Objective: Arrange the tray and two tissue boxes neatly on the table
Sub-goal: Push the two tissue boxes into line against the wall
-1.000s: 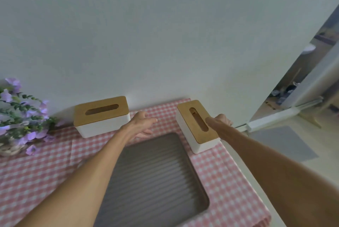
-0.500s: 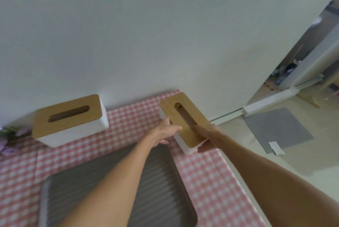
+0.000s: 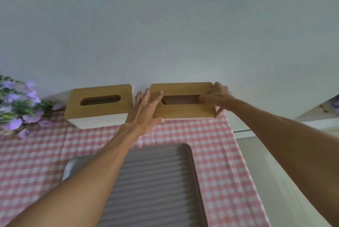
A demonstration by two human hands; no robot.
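Tissue boxes, two of them, white-bodied w/ rounded wooden slotted lids, stand side by side at the far edge of the pink-and-white checked tablecloth [image 3: 216,153], backs close to the pale wall [image 3: 165,24]. Left-side tissue box [image 3: 100,104]: untouched, sits slightly askew, white front face visible. Right-side tissue box [image 3: 183,101]: held at both ends, long axis approx. parallel to the wall; narrow gap between the two boxes.

Progress, judged: boxes roughly in a row, nearly aligned. Grey ribbed rectangular tray [image 3: 156,180] lies nearer the person, centred-ish below the boxes, partly hidden by the left forearm; looks square to the table edge. Remaining, prob.: final nudge of the right box, release, poss. straightening the left box. Task appears near its end.

Contact: left hand [image 3: 145,109] spread flat against the held box's left end, fingers [image 3: 157,96] extended over the lid corner, thumb at the lower front edge. Right hand [image 3: 219,98] curled round the right end, fingers [image 3: 217,87] wrapped at the far corner, thumb down the front corner. Box pinned between both hands; whether it rests on the cloth or is slightly raised — cannot tell.

Purple artificial flowers [image 3: 16,105] at far left, clear of the boxes.
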